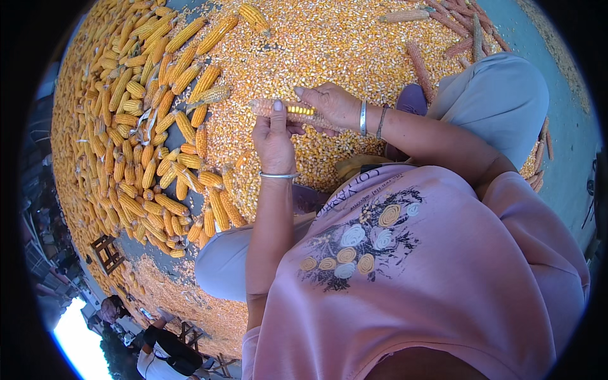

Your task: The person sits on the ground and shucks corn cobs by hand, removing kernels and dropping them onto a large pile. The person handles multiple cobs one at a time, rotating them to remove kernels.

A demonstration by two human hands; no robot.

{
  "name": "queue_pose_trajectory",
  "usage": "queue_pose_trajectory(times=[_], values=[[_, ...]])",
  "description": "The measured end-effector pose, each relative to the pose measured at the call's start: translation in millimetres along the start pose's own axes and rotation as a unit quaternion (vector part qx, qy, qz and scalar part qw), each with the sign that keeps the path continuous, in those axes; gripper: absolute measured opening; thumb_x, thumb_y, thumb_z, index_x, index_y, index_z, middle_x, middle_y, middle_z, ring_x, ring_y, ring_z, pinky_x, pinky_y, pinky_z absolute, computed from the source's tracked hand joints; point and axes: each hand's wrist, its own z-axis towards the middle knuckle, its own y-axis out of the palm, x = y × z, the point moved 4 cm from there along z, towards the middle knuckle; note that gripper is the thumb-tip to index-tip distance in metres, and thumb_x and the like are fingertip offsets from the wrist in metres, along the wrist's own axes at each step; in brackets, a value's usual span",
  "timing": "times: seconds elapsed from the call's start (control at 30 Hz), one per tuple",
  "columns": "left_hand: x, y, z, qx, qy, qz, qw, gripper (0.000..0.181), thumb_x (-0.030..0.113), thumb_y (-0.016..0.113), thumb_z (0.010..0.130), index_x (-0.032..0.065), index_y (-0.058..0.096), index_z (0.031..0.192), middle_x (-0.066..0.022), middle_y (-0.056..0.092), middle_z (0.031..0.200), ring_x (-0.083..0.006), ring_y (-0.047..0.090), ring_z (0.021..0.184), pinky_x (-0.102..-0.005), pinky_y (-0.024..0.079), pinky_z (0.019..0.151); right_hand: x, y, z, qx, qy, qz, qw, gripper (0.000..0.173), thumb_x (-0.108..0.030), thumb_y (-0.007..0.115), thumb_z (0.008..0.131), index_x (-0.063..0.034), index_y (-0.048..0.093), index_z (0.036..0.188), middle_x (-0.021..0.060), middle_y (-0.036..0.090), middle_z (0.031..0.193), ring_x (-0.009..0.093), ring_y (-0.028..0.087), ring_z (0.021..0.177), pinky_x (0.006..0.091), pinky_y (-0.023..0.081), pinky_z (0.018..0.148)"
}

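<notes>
A mostly bare corn cob lies level between my two hands, with a short band of yellow kernels left along its upper side. My left hand grips the cob's left end, thumb on top beside the kernels. At the other end, my right hand holds it with the fingers underneath and the thumb raised. Loose corn kernels are spread thickly below and around both hands. A partly stripped ear rests to the left of my left hand.
Unshelled ears of corn form a large heap on the left. Bare cobs are piled at the upper right, and one bare cob lies beside my shoe. A wooden stool and another person are at the lower left.
</notes>
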Motion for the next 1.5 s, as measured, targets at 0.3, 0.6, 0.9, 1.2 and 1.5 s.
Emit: queue_pose_trajectory(times=[0.3,0.6,0.9,1.2,1.5], values=[[8.8,-17.4,7.0,0.054,-0.037,-0.076,0.995,0.029,0.031,0.054,0.102,0.0028,0.06,0.1,-0.0082,0.064,0.084,-0.0164,0.061,0.069,-0.0299,0.051,0.058,-21.1,2.0,-8.1,-0.024,-0.035,0.057,0.997,0.053,-0.052,0.051,0.1,-0.0002,0.063,0.093,0.0068,0.059,0.062,0.013,0.058,0.045,0.0255,0.047,0.039],[0.6,-13.1,7.2,0.052,-0.029,-0.07,0.996,0.028,0.029,0.057,0.101,0.002,0.06,0.097,-0.0069,0.064,0.079,-0.0136,0.059,0.061,-0.0264,0.05,0.052,-9.6,3.1,0.4,-0.01,-0.218,-0.019,0.976,0.043,-0.043,0.052,0.101,-0.0034,0.062,0.087,0.0039,0.053,0.057,0.011,0.05,0.04,0.0253,0.041,0.036],[10.8,-4.4,3.2,0.045,0.003,-0.075,0.996,0.028,0.03,0.056,0.102,0.002,0.059,0.098,-0.0064,0.064,0.079,-0.0133,0.06,0.064,-0.0259,0.049,0.052,-0.7,-6.1,2.7,0.012,-0.014,0.104,0.994,0.049,-0.047,0.052,0.1,0.0,0.062,0.095,0.0088,0.06,0.062,0.015,0.057,0.04,0.0279,0.046,0.034],[0.9,-30.7,12.9,0.117,-0.046,-0.081,0.989,0.031,0.033,0.058,0.1,0.0025,0.059,0.098,-0.0075,0.062,0.075,-0.0162,0.06,0.061,-0.0287,0.05,0.051,-9.0,-0.8,1.1,-0.028,-0.028,0.015,0.999,0.041,-0.044,0.055,0.099,-0.0035,0.064,0.098,0.0057,0.061,0.064,0.013,0.06,0.045,0.0254,0.048,0.038],[-8.6,-18.0,9.4,0.083,-0.045,-0.043,0.995,0.027,0.031,0.059,0.1,0.0041,0.058,0.095,-0.007,0.063,0.074,-0.0146,0.058,0.057,-0.0275,0.049,0.047,28.9,-3.3,23.0,0.053,-0.252,-0.125,0.958,0.043,-0.042,0.051,0.102,-0.0036,0.06,0.084,0.0061,0.056,0.057,0.014,0.053,0.038,0.0286,0.039,0.032]])
